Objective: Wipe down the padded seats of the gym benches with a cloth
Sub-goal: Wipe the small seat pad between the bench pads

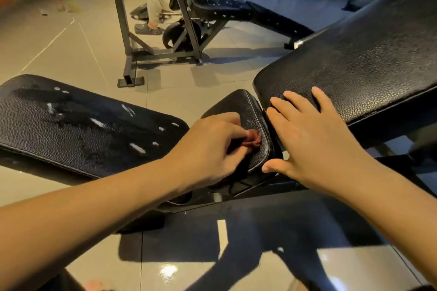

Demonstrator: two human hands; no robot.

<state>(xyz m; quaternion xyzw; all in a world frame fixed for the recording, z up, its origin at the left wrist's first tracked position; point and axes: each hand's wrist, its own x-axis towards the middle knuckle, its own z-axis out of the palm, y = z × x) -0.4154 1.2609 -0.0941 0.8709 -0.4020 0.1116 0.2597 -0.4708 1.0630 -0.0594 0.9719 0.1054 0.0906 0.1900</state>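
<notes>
small seat pad [243, 111] between left bench [78, 125] and right backrest [369, 61]

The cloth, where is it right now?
In the head view, the reddish cloth is bunched in the left hand on the small seat pad at centre, just left of the right hand.

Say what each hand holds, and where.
Left hand grips the red cloth, bunched in its fist. Right hand lies flat on the backrest pad, holding nothing.
</notes>
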